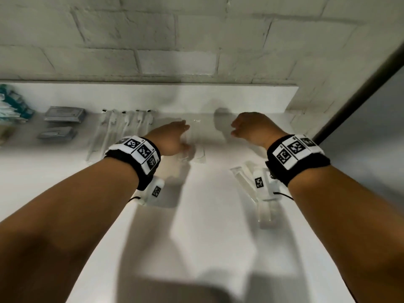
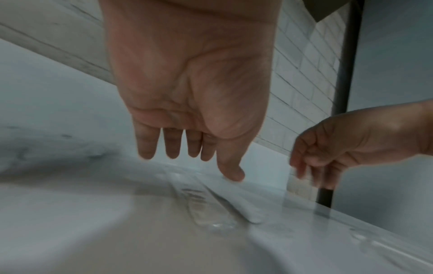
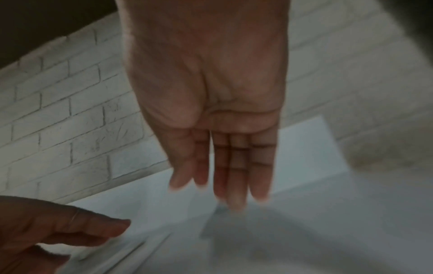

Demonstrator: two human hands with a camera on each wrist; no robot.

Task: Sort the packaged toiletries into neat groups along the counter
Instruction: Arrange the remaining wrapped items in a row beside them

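Note:
Clear-wrapped packets (image 1: 197,147) lie side by side on the white counter (image 1: 207,215) between my hands. My left hand (image 1: 175,136) hovers over them with straight fingers, and its thumb tip touches a packet (image 2: 234,196) in the left wrist view. My right hand (image 1: 247,125) is further right above the bare counter, fingers straight and holding nothing (image 3: 225,185). Two more clear packets (image 1: 247,180) lie under my right wrist. A row of wrapped toothbrushes (image 1: 122,127) lies left of my left hand.
Two grey sachets (image 1: 63,122) lie left of the toothbrushes, and teal-and-white packets (image 1: 13,106) sit at the far left edge. A white brick wall (image 1: 175,40) backs the counter. A dark vertical post (image 1: 360,88) bounds the right end.

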